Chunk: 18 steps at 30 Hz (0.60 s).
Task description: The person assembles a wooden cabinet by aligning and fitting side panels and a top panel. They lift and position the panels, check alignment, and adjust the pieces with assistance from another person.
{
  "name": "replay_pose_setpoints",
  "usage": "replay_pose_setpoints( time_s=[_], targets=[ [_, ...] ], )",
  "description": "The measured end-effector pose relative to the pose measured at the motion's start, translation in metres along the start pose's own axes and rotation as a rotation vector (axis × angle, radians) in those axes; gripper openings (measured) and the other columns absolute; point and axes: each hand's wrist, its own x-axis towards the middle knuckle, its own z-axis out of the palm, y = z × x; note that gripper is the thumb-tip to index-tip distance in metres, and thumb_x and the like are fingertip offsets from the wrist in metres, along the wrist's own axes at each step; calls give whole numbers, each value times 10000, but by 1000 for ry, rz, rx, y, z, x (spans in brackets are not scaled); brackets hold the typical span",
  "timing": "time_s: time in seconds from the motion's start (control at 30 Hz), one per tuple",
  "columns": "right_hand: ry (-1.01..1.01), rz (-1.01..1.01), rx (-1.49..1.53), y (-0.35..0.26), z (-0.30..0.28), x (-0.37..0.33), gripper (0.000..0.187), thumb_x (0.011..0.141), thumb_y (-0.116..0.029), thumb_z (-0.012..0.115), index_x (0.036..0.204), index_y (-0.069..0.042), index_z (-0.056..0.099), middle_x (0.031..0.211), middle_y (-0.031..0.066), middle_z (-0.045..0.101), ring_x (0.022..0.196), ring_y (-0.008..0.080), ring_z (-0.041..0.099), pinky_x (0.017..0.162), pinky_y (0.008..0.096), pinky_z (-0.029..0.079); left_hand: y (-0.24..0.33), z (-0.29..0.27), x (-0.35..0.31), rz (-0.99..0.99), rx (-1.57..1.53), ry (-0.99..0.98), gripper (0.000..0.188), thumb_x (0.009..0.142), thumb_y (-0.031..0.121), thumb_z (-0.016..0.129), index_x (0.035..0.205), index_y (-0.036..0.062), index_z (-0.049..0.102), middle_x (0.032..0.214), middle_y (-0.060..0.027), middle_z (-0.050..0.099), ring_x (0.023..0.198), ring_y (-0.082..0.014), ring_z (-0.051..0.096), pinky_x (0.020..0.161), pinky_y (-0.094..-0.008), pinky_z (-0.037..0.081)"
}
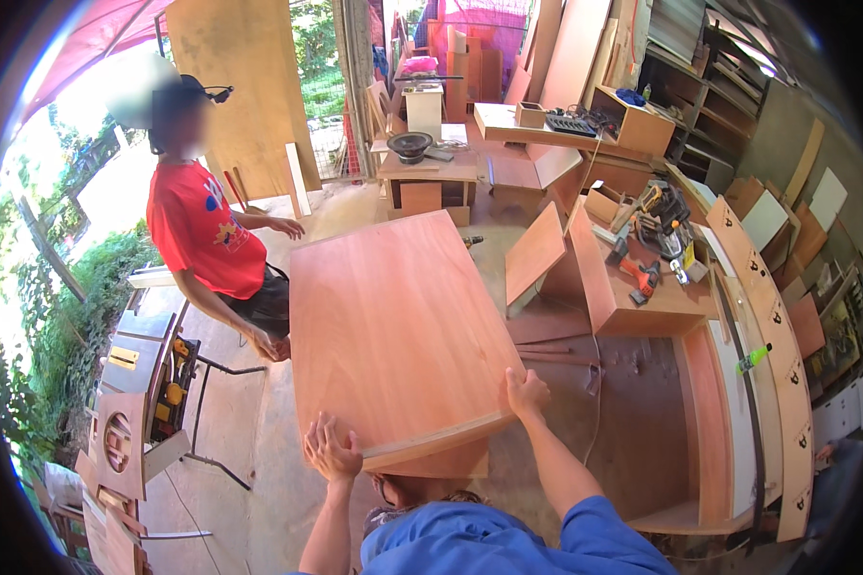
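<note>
A large, smooth reddish-brown wooden panel (403, 316) spans the middle of the view in front of me, with a thick near edge. My left hand (334, 448) grips its near left corner, with the fingers bent over the top. At the near right corner, my right hand (525, 391) is closed around the edge, its thumb on top and its other fingers partly hidden. Below the near edge shows another wooden piece (441, 460); whether it joins the panel I cannot tell. A person in a red shirt (206, 235) stands at the panel's left side, one hand low beside it.
To the right, a wooden workbench (681, 302) carries a red and black cordless drill (642, 273) and other power tools. A folding-legged table saw (139, 350) stands at left. Behind are a small table with a round black speaker (409, 146) and leaning boards.
</note>
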Motion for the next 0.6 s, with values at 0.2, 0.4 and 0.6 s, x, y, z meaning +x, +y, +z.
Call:
replay_pose_setpoints(
  time_s=[0.2,0.4,0.6],
  targets=[
    [1,-27,4,3,0,0,702,957,-699,572,1071,-25,728,1030,292,769,1035,511,731,912,620,556,1,-4,1,25,-13,14,505,793,212,793,1276,95,698,1494,-146,645,1375,-405,539,1229,-567,339],
    [-38,-41,8,4,-4,-2,717,963,-702,553,1107,-18,712,1063,305,762,1037,524,727,919,621,562,4,-6,0,4,-36,33,490,780,201,801,1251,101,707,1478,-149,655,1361,-411,550,1222,-568,348],
    [-25,-37,-18,2,-4,-3,694,966,-684,553,1101,-21,708,1051,306,759,1033,524,728,914,625,567,-2,-2,-2,19,-40,55,495,765,210,812,1241,111,718,1456,-148,672,1359,-403,557,1213,-567,360]
  ],
)
